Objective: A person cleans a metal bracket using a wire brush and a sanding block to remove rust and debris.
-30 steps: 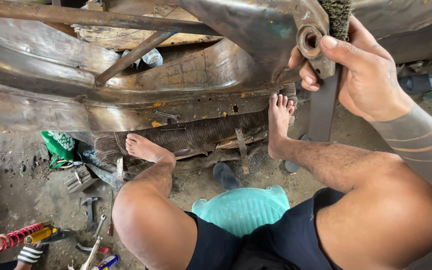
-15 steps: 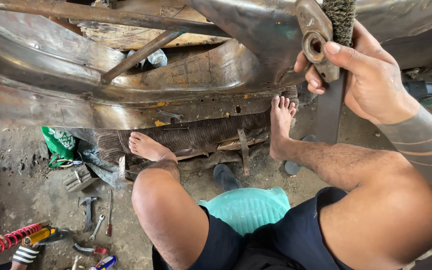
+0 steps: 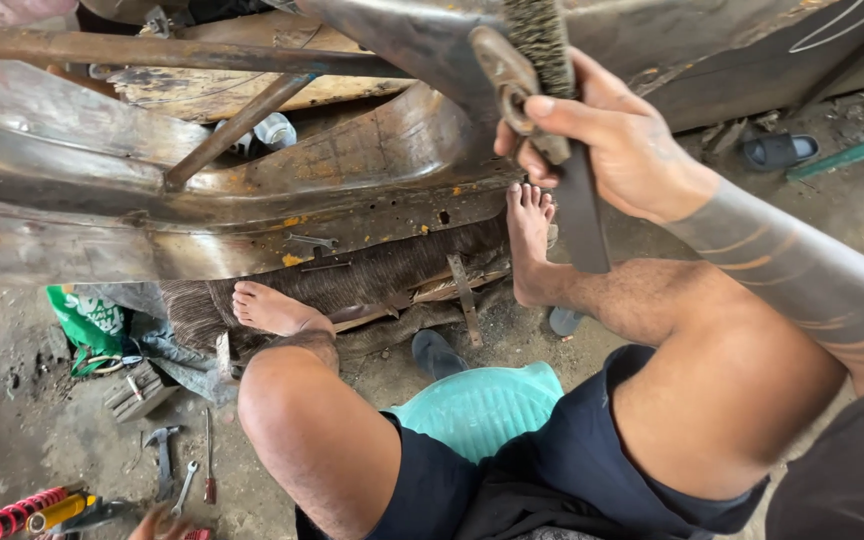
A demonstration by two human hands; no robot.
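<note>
Right hand [image 3: 622, 150] closed around wire brush [image 3: 552, 120], bristles against rusty metal frame [image 3: 252, 200]; left hand out of view.

The rusty metal frame [image 3: 202, 215] spans the upper half of the view and blocks any straight reach across it; its thin diagonal brace [image 3: 237, 125] and top bar [image 3: 152, 48] leave only narrow gaps. The right hand [image 3: 622, 150] and its wire brush [image 3: 562, 150] fill the frame's right end. Below the frame, both bare feet and the raised knees crowd the floor around the teal stool [image 3: 482, 405]. Open ground lies at the left, toward the floor's lower left corner, though scattered wrenches [image 3: 167, 460], a green bag [image 3: 87, 320] and a red spring [image 3: 17, 510] clutter it.
</note>
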